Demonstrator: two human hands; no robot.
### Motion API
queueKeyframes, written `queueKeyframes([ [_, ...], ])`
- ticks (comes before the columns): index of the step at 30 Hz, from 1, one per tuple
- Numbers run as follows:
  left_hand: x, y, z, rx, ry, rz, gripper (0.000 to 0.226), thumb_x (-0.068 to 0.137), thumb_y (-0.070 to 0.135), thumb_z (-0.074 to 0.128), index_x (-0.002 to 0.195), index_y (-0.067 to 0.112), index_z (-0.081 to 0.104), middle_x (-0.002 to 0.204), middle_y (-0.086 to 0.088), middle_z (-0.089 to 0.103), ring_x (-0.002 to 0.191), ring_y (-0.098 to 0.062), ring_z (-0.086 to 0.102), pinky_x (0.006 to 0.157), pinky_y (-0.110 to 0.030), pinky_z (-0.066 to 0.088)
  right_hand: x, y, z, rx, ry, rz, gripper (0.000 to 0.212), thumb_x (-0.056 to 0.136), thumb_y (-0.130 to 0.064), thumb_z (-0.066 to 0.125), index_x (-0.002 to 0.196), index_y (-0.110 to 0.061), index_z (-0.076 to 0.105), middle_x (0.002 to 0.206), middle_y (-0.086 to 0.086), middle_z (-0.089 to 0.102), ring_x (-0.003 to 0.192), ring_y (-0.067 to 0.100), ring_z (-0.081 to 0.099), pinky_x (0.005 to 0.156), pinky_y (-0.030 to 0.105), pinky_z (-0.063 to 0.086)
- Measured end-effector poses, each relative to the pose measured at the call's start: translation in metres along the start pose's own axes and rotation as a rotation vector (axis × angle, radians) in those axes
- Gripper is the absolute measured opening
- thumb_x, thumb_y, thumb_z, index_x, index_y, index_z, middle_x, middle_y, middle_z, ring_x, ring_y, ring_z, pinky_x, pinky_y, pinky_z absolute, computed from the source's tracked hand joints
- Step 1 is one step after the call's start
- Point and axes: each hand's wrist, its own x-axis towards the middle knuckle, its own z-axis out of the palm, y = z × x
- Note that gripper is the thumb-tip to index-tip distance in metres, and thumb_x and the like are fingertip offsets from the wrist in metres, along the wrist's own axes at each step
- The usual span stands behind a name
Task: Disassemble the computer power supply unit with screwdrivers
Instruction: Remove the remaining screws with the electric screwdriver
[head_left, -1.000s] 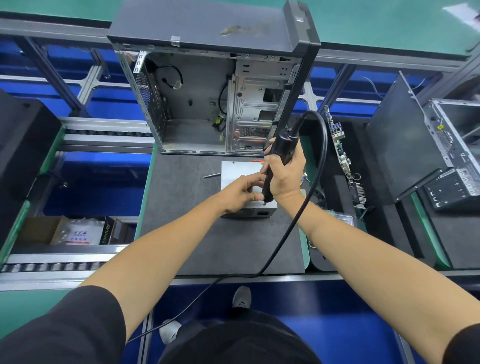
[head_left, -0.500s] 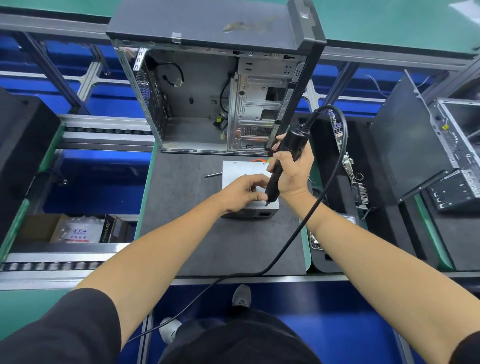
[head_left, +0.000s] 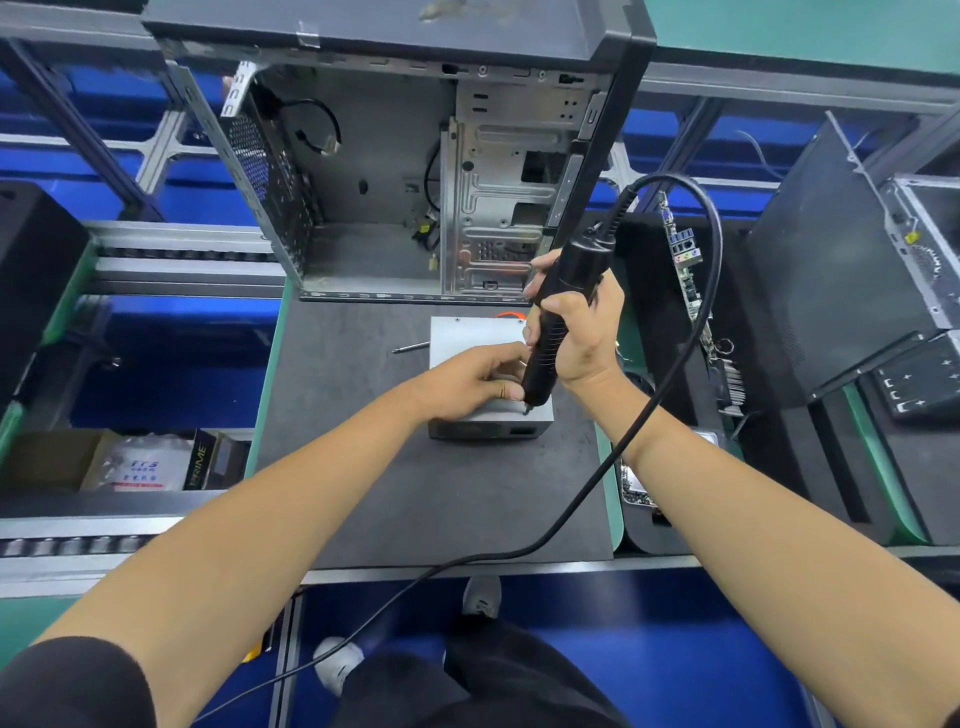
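Grip: right hand (head_left: 582, 338) is wrapping closed around the black electric screwdriver (head_left: 558, 317), its bit touching the near right corner of the power supply unit (head_left: 467, 343). Left hand (head_left: 470, 382) is resting on the unit's top, fingers curled beside the bit. Unit is lying on the dark tabletop (head_left: 363, 467), in front of an open computer case (head_left: 395, 171). Loose screwdriver bit (head_left: 410, 347) is lying just left of the unit. Black cord (head_left: 691, 322) is looping from the tool.

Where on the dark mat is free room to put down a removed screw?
Free: the mat left of the power supply, below the loose bit, and the strip toward the near edge. Crowded: around the right hand and cable.
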Motion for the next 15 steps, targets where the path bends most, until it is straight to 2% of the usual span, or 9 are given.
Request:
queueKeyframes([
  [2, -0.001, -0.0017, 0.0026, 0.013, 0.018, 0.001, 0.036, 0.098, -0.005, 0.055, 0.121, 0.022, 0.058, 0.114, -0.022, 0.068, 0.101, -0.013, 0.067, 0.093, -0.026, 0.052, 0.0015, 0.0011, -0.0008, -0.002, 0.013, 0.0, 0.034, 0.069, -0.015, 0.058, 0.1, -0.001, 0.06, 0.077, 0.017, 0.056, 0.036, 0.024, 0.047, 0.045, 0.028, 0.042],
  [5, -0.0011, -0.0029, 0.0059, 0.002, 0.042, -0.024, 0.031, 0.098, -0.002, 0.053, 0.128, 0.004, 0.055, 0.114, -0.018, 0.069, 0.107, -0.031, 0.065, 0.101, -0.05, 0.05, 0.0045, 0.0005, -0.0042, 0.005, 0.024, -0.007, 0.035, 0.071, -0.011, 0.055, 0.103, 0.002, 0.059, 0.075, 0.016, 0.055, 0.035, 0.024, 0.047, 0.043, 0.028, 0.041],
  [7, -0.0014, -0.0027, 0.0066, -0.002, 0.064, -0.029, 0.032, 0.098, 0.002, 0.053, 0.13, 0.002, 0.054, 0.113, -0.017, 0.07, 0.108, -0.034, 0.064, 0.101, -0.058, 0.047, 0.0066, 0.0, -0.0057, 0.011, 0.033, 0.008, 0.035, 0.073, -0.004, 0.051, 0.106, 0.006, 0.057, 0.074, 0.016, 0.054, 0.035, 0.024, 0.046, 0.041, 0.028, 0.04],
  [11, -0.0028, -0.0025, 0.0079, -0.025, 0.073, -0.031, 0.03, 0.097, 0.003, 0.053, 0.128, 0.0, 0.053, 0.114, -0.023, 0.068, 0.109, -0.041, 0.062, 0.1, -0.064, 0.044, 0.0079, 0.0004, -0.0033, 0.004, 0.033, 0.031, 0.032, 0.076, 0.0, 0.047, 0.106, 0.005, 0.056, 0.074, 0.016, 0.052, 0.035, 0.022, 0.046, 0.041, 0.027, 0.039],
  [15, -0.0032, -0.0008, 0.0081, -0.01, 0.087, -0.046, 0.033, 0.095, 0.008, 0.053, 0.128, 0.004, 0.054, 0.114, -0.018, 0.069, 0.11, -0.036, 0.063, 0.101, -0.062, 0.045, 0.0082, 0.0004, -0.0041, 0.007, 0.037, 0.035, 0.03, 0.076, 0.0, 0.048, 0.105, 0.003, 0.057, 0.073, 0.015, 0.053, 0.036, 0.023, 0.046, 0.041, 0.027, 0.04],
])
